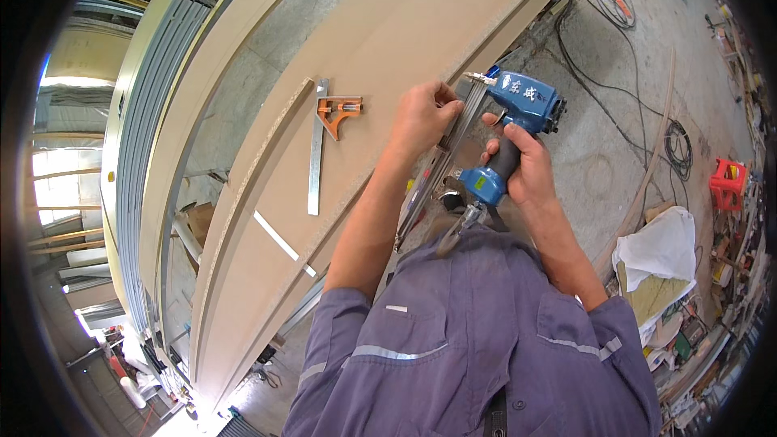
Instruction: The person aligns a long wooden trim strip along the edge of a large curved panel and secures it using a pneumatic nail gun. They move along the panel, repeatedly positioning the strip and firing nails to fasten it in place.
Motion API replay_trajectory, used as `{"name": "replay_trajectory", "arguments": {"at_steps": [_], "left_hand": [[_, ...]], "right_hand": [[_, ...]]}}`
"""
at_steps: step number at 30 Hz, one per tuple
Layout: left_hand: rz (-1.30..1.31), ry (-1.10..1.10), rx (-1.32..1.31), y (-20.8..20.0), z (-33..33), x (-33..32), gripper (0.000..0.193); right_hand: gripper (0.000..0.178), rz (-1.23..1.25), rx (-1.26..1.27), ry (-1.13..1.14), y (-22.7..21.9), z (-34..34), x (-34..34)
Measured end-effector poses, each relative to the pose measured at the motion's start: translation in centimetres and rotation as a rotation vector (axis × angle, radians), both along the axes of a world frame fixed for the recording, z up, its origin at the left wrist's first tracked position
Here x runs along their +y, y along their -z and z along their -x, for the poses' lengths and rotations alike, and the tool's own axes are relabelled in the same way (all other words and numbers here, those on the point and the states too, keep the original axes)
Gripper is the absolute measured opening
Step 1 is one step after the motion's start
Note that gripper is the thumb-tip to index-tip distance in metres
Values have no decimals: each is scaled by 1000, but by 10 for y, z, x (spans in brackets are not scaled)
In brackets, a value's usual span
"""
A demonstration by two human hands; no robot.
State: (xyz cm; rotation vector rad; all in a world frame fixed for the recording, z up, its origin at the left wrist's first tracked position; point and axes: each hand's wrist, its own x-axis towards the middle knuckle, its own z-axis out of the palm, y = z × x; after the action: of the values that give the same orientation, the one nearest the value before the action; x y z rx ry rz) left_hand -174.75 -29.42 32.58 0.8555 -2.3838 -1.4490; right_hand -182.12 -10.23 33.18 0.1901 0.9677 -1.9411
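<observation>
A blue air nail gun (530, 99) with a black handle is in my right hand (530, 168), whose fingers wrap round the grip below its body. Along the gun's left side runs a long metal magazine rail (468, 120). Close beside the rail's far end, my left hand (422, 117) is closed in a pinch over the edge of a long beige board (380, 40). What its fingertips hold, if anything, is hidden. An air hose fitting (468, 217) hangs at the gun's base, near my overalls.
On the board lie a combination square (316, 158) with an orange head, a narrow wooden strip (251, 162) and a short white strip (275, 235). Cables (603, 73) coil on the concrete floor at right. A red stool (728, 184) and white sack (660, 247) stand beyond.
</observation>
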Motion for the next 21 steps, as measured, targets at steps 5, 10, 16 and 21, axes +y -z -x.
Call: {"name": "replay_trajectory", "arguments": {"at_steps": [5,10,16,21], "left_hand": [[54,-98,50,-8,9,11,23],[287,-83,49,-3,12,19,21],[291,31,109,-3,13,29,22],[-148,79,213,4,-8,20,35]], "right_hand": [[33,21,-27,-17,2,3,2],[33,4,1,-13,-1,2,-1],[33,18,-30,-2,9,8,0],[36,61,-50,29,19,19,7]]}}
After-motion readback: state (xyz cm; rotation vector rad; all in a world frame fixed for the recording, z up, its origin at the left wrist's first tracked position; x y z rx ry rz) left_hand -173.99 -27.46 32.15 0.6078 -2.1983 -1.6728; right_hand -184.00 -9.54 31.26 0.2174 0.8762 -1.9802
